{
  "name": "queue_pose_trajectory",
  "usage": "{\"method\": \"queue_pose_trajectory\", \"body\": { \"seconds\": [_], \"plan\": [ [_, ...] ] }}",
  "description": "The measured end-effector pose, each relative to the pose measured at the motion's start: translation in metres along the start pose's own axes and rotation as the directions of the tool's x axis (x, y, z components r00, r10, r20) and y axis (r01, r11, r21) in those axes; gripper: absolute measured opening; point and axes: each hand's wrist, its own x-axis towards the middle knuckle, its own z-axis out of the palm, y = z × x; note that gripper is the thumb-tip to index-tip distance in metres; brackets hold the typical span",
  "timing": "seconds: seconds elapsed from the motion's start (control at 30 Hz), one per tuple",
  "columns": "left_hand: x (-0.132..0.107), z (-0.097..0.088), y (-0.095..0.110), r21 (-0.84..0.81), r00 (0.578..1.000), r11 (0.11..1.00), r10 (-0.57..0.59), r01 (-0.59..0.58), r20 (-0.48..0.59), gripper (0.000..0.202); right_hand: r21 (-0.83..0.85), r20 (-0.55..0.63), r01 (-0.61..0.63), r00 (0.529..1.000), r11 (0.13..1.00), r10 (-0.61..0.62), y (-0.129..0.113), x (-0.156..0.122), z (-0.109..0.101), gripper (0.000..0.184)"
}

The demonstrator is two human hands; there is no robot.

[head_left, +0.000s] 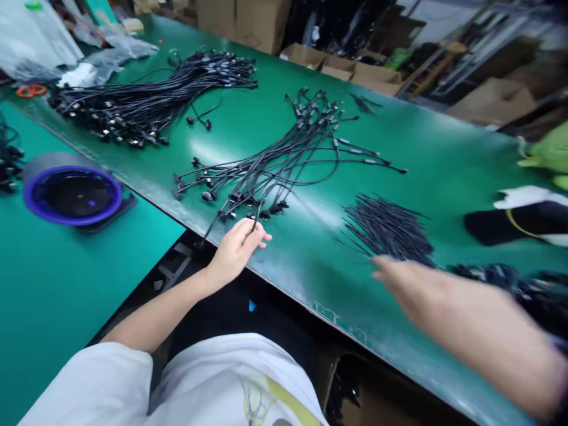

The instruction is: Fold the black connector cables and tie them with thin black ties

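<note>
My left hand (238,245) rests at the near edge of the green table (444,160), fingers bent and close together, touching the connector ends of a loose fan of black cables (284,160). I cannot see anything gripped in it. My right hand (402,278) is blurred by motion, stretched over the table edge just below a heap of thin black ties (386,228); its fingers look extended, with nothing seen in them.
A larger bundle of black cables (146,94) lies at the far left. A blue-rimmed tape roll (73,192) sits on the lower teal table (53,296). Plastic bags (102,53), orange scissors (31,90) and cardboard boxes (355,71) are behind. Black fabric (519,222) lies right.
</note>
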Motion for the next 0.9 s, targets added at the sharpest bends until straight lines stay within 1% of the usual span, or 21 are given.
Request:
{"method": "queue_pose_trajectory", "body": {
  "seconds": [0.03, 0.07, 0.1, 0.13, 0.17, 0.2, 0.27, 0.3, 0.33, 0.37, 0.4, 0.47, 0.5, 0.57, 0.63, 0.7, 0.77, 0.8, 0.83, 0.87, 0.9],
  "plan": [
    [-0.001, 0.01, 0.001, 0.134, 0.993, 0.985, 0.105, -0.112, 0.057, 0.026, -0.021, 0.029, 0.084, 0.996, 0.996, -0.083, -0.017, -0.008, -0.002, 0.028],
    [-0.002, 0.019, 0.002, 0.218, 0.97, 0.951, 0.189, -0.219, 0.151, 0.027, -0.042, 0.045, 0.149, 0.988, 0.988, -0.147, -0.034, -0.012, -0.003, 0.029],
    [-0.004, 0.027, 0.004, 0.248, 0.935, 0.921, 0.234, -0.301, 0.265, 0.028, -0.064, 0.05, 0.176, 0.984, 0.982, -0.173, -0.048, -0.01, -0.004, 0.031],
    [-0.007, 0.033, 0.007, 0.246, 0.896, 0.91, 0.226, -0.334, 0.382, 0.03, -0.086, 0.037, 0.155, 0.988, 0.984, -0.152, -0.056, -0.005, -0.004, 0.031],
    [-0.009, 0.036, 0.01, 0.232, 0.861, 0.921, 0.17, -0.312, 0.48, 0.031, -0.109, 0.024, 0.12, 0.993, 0.987, -0.118, -0.059, 0.002, -0.004, 0.033],
    [-0.012, 0.036, 0.014, 0.213, 0.831, 0.948, 0.085, -0.238, 0.549, 0.031, -0.129, 0.016, 0.081, 0.997, 0.988, -0.079, -0.055, 0.009, -0.004, 0.034],
    [-0.015, 0.025, 0.02, 0.124, 0.784, 0.992, -0.095, 0.023, 0.614, 0.031, -0.135, 0.061, 0.005, 0.998, 0.991, 0.003, -0.033, 0.019, -0.005, 0.038],
    [-0.016, 0.016, 0.023, 0.032, 0.768, 0.985, -0.152, 0.169, 0.623, 0.032, -0.112, 0.09, -0.025, 0.995, 0.993, 0.035, -0.017, 0.021, -0.004, 0.038],
    [-0.017, 0.005, 0.026, -0.092, 0.765, 0.952, -0.175, 0.292, 0.62, 0.033, -0.069, 0.111, -0.054, 0.992, 0.996, 0.062, 0.001, 0.02, -0.003, 0.039],
    [-0.017, -0.006, 0.028, -0.224, 0.78, 0.896, -0.182, 0.382, 0.599, 0.034, -0.007, 0.123, -0.087, 0.989, 0.996, 0.088, 0.018, 0.016, 0.001, 0.038],
    [-0.016, -0.017, 0.031, -0.354, 0.812, 0.831, -0.184, 0.43, 0.554, 0.033, 0.065, 0.12, -0.124, 0.986, 0.99, 0.116, 0.034, 0.012, 0.005, 0.038],
    [-0.014, -0.036, 0.036, -0.566, 0.894, 0.709, -0.218, 0.42, 0.39, 0.026, 0.209, 0.088, -0.191, 0.981, 0.959, 0.176, 0.056, -0.001, 0.017, 0.035],
    [-0.013, -0.042, 0.037, -0.64, 0.922, 0.664, -0.248, 0.385, 0.298, 0.022, 0.255, 0.064, -0.206, 0.978, 0.945, 0.196, 0.06, -0.007, 0.023, 0.034],
    [-0.008, -0.045, 0.038, -0.711, 0.94, 0.624, -0.297, 0.325, 0.17, 0.019, 0.254, -0.003, -0.174, 0.984, 0.951, 0.181, 0.052, -0.02, 0.032, 0.028],
    [-0.003, -0.036, 0.034, -0.678, 0.943, 0.663, -0.294, 0.319, 0.156, 0.027, 0.156, -0.072, -0.05, 0.995, 0.986, 0.062, 0.026, -0.03, 0.033, 0.023],
    [0.0, -0.019, 0.03, -0.552, 0.954, 0.778, -0.241, 0.3, 0.179, 0.036, 0.101, -0.074, 0.131, 0.99, 0.986, -0.124, -0.009, -0.034, 0.027, 0.021],
    [-0.002, 0.003, 0.027, -0.329, 0.959, 0.916, -0.153, 0.229, 0.24, 0.034, 0.182, -0.031, 0.274, 0.961, 0.944, -0.273, -0.039, -0.029, 0.019, 0.024],
    [-0.005, 0.013, 0.028, -0.198, 0.948, 0.965, -0.109, 0.173, 0.298, 0.03, 0.238, -0.03, 0.295, 0.954, 0.925, -0.297, -0.049, -0.024, 0.016, 0.026],
    [-0.009, 0.022, 0.029, -0.076, 0.922, 0.991, -0.076, 0.113, 0.38, 0.027, 0.285, -0.047, 0.285, 0.958, 0.915, -0.284, -0.055, -0.017, 0.014, 0.027],
    [-0.013, 0.029, 0.03, 0.018, 0.881, 0.998, -0.058, 0.057, 0.469, 0.025, 0.328, -0.075, 0.249, 0.969, 0.912, -0.237, -0.056, -0.011, 0.014, 0.025],
    [-0.017, 0.034, 0.031, 0.076, 0.84, 0.997, -0.054, 0.016, 0.54, 0.024, 0.38, -0.112, 0.188, 0.981, 0.906, -0.156, -0.054, -0.004, 0.016, 0.022]
  ]
}}
